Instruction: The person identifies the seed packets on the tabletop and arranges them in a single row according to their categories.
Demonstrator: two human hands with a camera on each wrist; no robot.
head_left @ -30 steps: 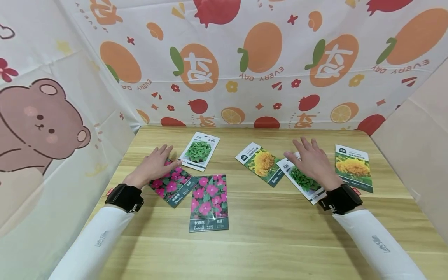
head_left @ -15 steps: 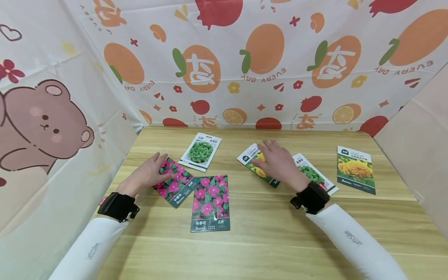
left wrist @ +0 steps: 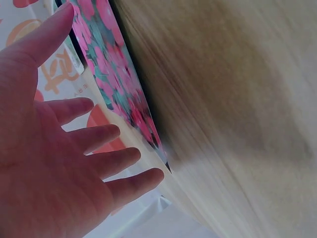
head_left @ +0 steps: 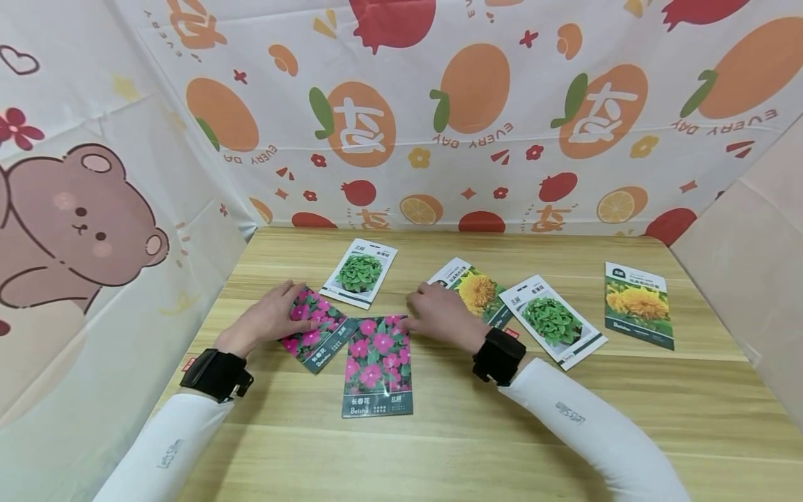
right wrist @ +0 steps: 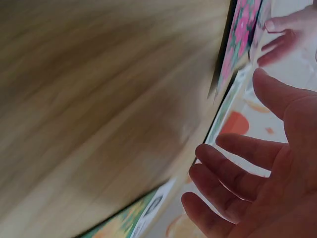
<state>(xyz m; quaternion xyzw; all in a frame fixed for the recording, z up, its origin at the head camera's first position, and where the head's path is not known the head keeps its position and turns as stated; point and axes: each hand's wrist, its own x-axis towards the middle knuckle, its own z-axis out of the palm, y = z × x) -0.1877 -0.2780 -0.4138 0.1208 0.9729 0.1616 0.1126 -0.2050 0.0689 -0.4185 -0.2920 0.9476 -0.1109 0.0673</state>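
My left hand (head_left: 270, 317) lies at the upper left edge of a tilted seed packet with pink flowers (head_left: 316, 328), its thumb over the print. In the left wrist view the fingers (left wrist: 106, 163) are spread and fairly straight beside that packet (left wrist: 116, 74). A second pink-flower seed packet (head_left: 378, 366) lies in front of me, its top left corner meeting the first. My right hand (head_left: 444, 317) reaches to its top right corner, partly covering a yellow-flower seed packet (head_left: 479, 293). Seen from the right wrist, the fingers (right wrist: 223, 193) are loosely bent with nothing in them.
A green-leaf seed packet (head_left: 359, 273) lies at the back left, another green-leaf packet (head_left: 552, 321) right of my right hand. Farther right is a second yellow-flower packet (head_left: 638, 303). Printed cloth (head_left: 401, 188) stands behind the wooden table (head_left: 477, 446), with cloth at both sides.
My right hand has moved left, off the right-hand green-leaf packet and across the yellow-flower one, to the second pink packet. My left hand has shifted slightly, staying by the tilted pink packet.
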